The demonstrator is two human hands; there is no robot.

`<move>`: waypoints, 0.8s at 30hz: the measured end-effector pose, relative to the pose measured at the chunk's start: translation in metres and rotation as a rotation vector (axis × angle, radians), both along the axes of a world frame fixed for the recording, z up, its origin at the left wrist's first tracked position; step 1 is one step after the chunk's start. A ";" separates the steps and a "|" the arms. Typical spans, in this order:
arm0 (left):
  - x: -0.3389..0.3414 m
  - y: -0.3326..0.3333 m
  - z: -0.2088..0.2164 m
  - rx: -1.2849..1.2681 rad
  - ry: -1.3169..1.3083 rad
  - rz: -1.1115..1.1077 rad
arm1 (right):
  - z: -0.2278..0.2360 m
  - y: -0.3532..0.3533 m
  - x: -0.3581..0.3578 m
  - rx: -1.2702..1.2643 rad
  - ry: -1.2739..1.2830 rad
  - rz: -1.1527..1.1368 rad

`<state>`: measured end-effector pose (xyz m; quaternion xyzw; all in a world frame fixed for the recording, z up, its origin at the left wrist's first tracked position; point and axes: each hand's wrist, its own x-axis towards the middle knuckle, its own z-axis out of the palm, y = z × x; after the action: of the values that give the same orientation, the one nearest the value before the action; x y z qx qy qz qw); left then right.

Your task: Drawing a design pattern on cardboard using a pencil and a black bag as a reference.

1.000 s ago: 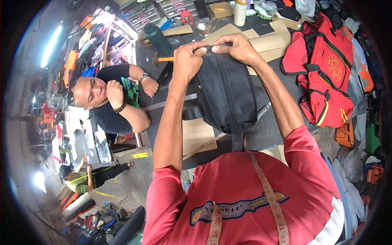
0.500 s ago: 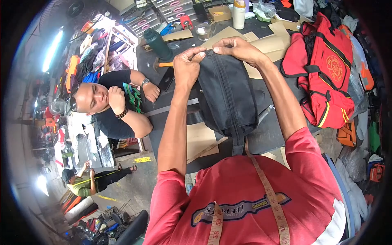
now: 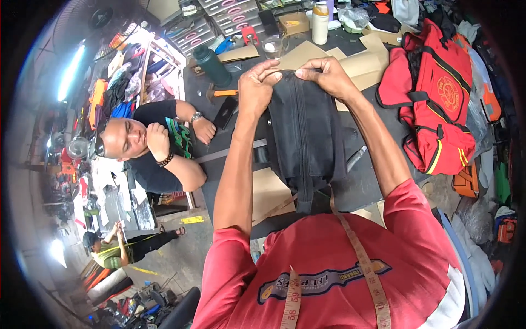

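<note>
A black fabric pouch [image 3: 304,131] with a long zipper down its middle lies in front of me, its far end lifted toward my hands. My left hand [image 3: 258,85] pinches the far left corner of the pouch between thumb and fingers. At the far right corner, my right hand [image 3: 326,77] pinches the edge in the same way. The far edge runs as a thin band between the two hands. A short strap end [image 3: 304,202] hangs from the pouch's near end, close to my body. A tape measure [image 3: 359,249] hangs down over my red shirt.
Left of me a co-worker [image 3: 148,145] leans on the dark table beside a phone [image 3: 225,112] and a hammer [image 3: 222,93]. A green bottle [image 3: 211,64], a cream tumbler [image 3: 320,24] and brown cardboard [image 3: 364,63] lie beyond. At right sits a red bag [image 3: 438,98].
My hands have moved slightly apart, stretching the pouch's far edge between them. The pouch has turned a little, so its zipper runs straighter toward me.
</note>
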<state>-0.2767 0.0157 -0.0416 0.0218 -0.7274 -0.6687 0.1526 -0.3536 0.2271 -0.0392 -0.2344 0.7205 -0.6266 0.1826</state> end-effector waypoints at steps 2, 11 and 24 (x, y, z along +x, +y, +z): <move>0.002 0.003 -0.001 0.061 -0.001 -0.016 | 0.002 0.002 0.002 0.025 -0.005 0.016; 0.001 0.003 0.005 -0.024 -0.063 -0.044 | 0.002 0.005 0.004 0.010 0.152 -0.031; -0.012 0.009 0.023 -0.439 -0.024 -0.014 | 0.003 0.014 0.006 -0.081 0.168 -0.181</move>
<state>-0.2882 0.0243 -0.0189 -0.0090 -0.8575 -0.4950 0.1403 -0.3480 0.2410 -0.0360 -0.2273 0.7254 -0.6474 0.0545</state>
